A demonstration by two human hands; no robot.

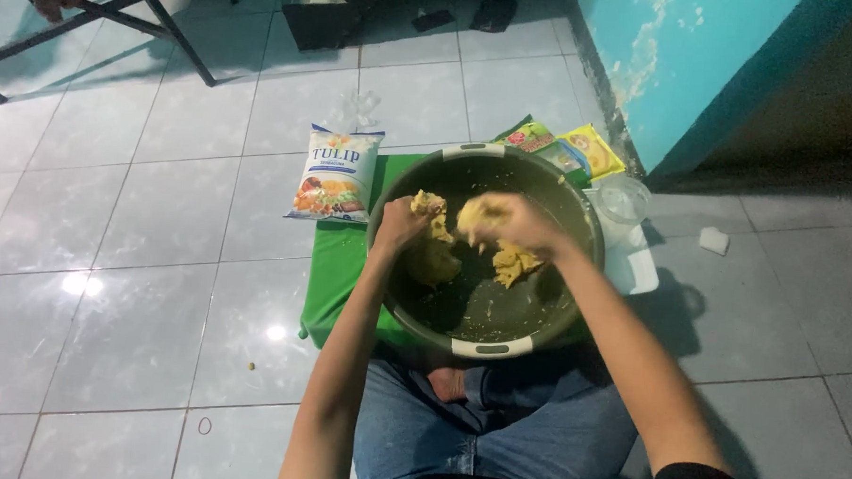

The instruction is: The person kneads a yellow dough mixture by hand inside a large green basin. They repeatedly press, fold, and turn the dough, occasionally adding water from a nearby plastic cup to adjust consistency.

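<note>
Dough is sitting in the dark basin, left hand and right hand each clenching a yellow clump in their grip.

Dim overhead light glares off the floor tiles; right side shadowed, edges slightly bent.

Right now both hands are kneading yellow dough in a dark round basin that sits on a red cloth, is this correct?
Not quite: the cloth is green, not red, as the head view shows. Both the left hand and right hand do work yellow dough in the dark round basin.
</note>
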